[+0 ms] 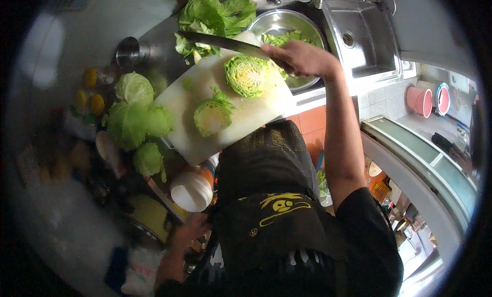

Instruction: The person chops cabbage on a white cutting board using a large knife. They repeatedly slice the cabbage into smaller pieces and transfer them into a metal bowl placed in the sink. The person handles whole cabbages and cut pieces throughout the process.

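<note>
My right hand grips the handle of a large kitchen knife, its blade pointing left over the far part of a white cutting board. On the board lie a cut cabbage half with its layered face up and a smaller cut cabbage piece. Beyond the board, a steel bowl holds cut green leaves. Loose cabbage leaves lie at the board's far left. My left hand hangs low near my waist, below a white container; its fingers are blurred and dim.
Cabbage heads and a smaller green one sit left of the board. A metal cup stands farther back. The steel sink with taps is at the right. Pink buckets and a sliding glass door frame appear farther right.
</note>
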A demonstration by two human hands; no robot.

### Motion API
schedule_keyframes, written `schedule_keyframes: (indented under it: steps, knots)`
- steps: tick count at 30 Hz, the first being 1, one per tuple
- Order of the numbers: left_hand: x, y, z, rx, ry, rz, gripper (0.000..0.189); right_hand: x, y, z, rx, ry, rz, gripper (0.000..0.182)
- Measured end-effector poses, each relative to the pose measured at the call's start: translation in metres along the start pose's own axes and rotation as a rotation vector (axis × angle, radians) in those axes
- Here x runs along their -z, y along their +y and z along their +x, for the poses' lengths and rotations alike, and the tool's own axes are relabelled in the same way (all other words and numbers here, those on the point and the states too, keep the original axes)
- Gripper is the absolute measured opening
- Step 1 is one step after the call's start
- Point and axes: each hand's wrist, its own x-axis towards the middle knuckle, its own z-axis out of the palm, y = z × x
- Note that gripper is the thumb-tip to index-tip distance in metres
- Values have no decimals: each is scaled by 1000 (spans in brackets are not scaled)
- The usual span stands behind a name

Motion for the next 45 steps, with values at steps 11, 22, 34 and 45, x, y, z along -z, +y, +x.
schedule_keyframes:
  steps: [11,22,34,45]
  knots:
    - [122,204,134,-975,442,432,18,-71,90,-73,-184,-128,255,60]
    - [135,184,176,-794,432,-336,15,-148,94,-106,-243,14,844,66]
    - [191,218,374,-398,729,-1609,69,-102,131,-73,-376,86,906,65]
    - [261,167,345,-176,899,-697,95,-150,130,-91,-540,-89,980,70]
